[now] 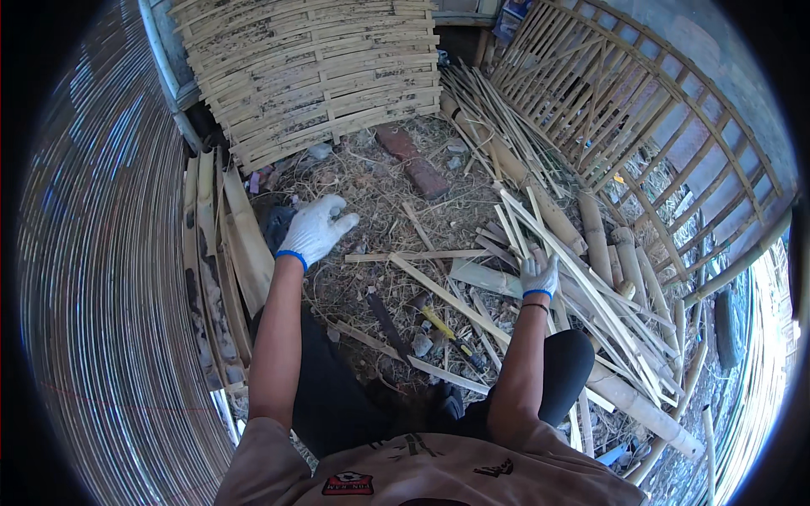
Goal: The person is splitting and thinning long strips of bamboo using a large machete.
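Note:
My left hand (312, 229), in a white knit glove with a blue cuff, hovers over the straw-strewn ground with its fingers loosely curled. Thumb and forefinger stand apart and nothing shows between them. At the right, my right hand (538, 276), gloved the same way, rests among the split bamboo strips (582, 291) with its fingers spread; no firm grip on any strip shows. Between my knees lie a yellow-and-black handled tool (440, 325), its kind unclear, and a dark flat blade-like piece (386, 319). A wider green bamboo piece (485, 277) reaches the right hand.
A woven bamboo slat panel (312, 76) stands ahead. Reddish bricks (412, 162) lie before it. Whole bamboo poles (595, 236) and a bamboo lattice frame (675, 126) stand at the right. Split bamboo halves (245, 244) lean at the left beside a slatted wall (110, 278).

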The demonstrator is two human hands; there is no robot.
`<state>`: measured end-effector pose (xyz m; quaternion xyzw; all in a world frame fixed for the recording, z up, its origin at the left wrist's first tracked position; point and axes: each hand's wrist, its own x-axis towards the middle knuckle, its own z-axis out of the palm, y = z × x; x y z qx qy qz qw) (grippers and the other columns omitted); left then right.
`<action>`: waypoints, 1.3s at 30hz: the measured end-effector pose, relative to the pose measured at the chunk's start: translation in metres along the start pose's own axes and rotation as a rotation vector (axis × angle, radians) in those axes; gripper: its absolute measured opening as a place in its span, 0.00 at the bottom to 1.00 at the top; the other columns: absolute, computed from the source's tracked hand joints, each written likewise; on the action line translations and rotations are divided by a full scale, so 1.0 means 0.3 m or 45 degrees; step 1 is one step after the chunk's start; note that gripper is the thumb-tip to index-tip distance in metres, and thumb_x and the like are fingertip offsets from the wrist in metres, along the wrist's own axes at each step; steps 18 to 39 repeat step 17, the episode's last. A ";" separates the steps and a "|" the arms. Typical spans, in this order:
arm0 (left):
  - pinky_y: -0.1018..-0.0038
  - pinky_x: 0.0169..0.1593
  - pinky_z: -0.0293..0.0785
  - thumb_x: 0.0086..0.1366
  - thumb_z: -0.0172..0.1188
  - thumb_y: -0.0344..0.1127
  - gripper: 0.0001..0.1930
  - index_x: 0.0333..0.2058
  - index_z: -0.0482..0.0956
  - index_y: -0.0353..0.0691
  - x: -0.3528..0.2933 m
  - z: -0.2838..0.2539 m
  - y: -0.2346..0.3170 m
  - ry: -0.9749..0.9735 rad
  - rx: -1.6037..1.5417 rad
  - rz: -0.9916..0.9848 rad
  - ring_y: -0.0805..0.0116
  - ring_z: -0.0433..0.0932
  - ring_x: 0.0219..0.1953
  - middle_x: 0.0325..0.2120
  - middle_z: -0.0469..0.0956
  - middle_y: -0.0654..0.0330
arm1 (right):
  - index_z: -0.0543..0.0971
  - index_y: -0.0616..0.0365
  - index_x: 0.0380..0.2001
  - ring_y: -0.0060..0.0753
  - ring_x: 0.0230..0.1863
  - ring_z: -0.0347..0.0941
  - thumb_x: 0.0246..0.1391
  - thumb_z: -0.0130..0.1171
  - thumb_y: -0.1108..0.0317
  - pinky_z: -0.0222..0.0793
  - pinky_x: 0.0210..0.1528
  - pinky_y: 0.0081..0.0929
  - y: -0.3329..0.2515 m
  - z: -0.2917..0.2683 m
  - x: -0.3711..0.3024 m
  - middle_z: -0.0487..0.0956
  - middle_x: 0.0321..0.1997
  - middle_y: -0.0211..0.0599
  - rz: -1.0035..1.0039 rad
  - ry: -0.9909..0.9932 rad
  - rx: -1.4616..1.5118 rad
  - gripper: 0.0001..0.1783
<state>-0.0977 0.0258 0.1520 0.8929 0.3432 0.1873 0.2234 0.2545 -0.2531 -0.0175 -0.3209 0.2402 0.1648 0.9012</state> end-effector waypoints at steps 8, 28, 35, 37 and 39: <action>0.68 0.57 0.69 0.57 0.64 0.60 0.36 0.53 0.75 0.34 -0.068 -0.251 -0.219 0.258 -0.209 -0.377 0.57 0.77 0.52 0.47 0.80 0.47 | 0.72 0.62 0.54 0.38 0.41 0.78 0.56 0.62 0.50 0.77 0.38 0.35 0.455 -0.193 -0.209 0.78 0.46 0.46 0.264 -0.907 -1.963 0.31; 0.57 0.64 0.64 0.50 0.57 0.76 0.63 0.68 0.43 0.29 -0.479 0.340 -0.785 -0.078 0.165 -1.213 0.37 0.70 0.58 0.57 0.70 0.37 | 0.81 0.60 0.41 0.55 0.40 0.79 0.38 0.71 0.43 0.73 0.45 0.48 0.587 -0.381 -0.433 0.82 0.38 0.52 -0.570 -1.600 -2.870 0.34; 0.57 0.64 0.64 0.50 0.57 0.76 0.63 0.68 0.43 0.29 -0.479 0.340 -0.785 -0.078 0.165 -1.213 0.37 0.70 0.58 0.57 0.70 0.37 | 0.81 0.60 0.41 0.55 0.40 0.79 0.38 0.71 0.43 0.73 0.45 0.48 0.587 -0.381 -0.433 0.82 0.38 0.52 -0.570 -1.600 -2.870 0.34; 0.57 0.64 0.64 0.50 0.57 0.76 0.63 0.68 0.43 0.29 -0.479 0.340 -0.785 -0.078 0.165 -1.213 0.37 0.70 0.58 0.57 0.70 0.37 | 0.81 0.60 0.41 0.55 0.40 0.79 0.38 0.71 0.43 0.73 0.45 0.48 0.587 -0.381 -0.433 0.82 0.38 0.52 -0.570 -1.600 -2.870 0.34; 0.57 0.64 0.64 0.50 0.57 0.76 0.63 0.68 0.43 0.29 -0.479 0.340 -0.785 -0.078 0.165 -1.213 0.37 0.70 0.58 0.57 0.70 0.37 | 0.81 0.60 0.41 0.55 0.40 0.79 0.38 0.71 0.43 0.73 0.45 0.48 0.587 -0.381 -0.433 0.82 0.38 0.52 -0.570 -1.600 -2.870 0.34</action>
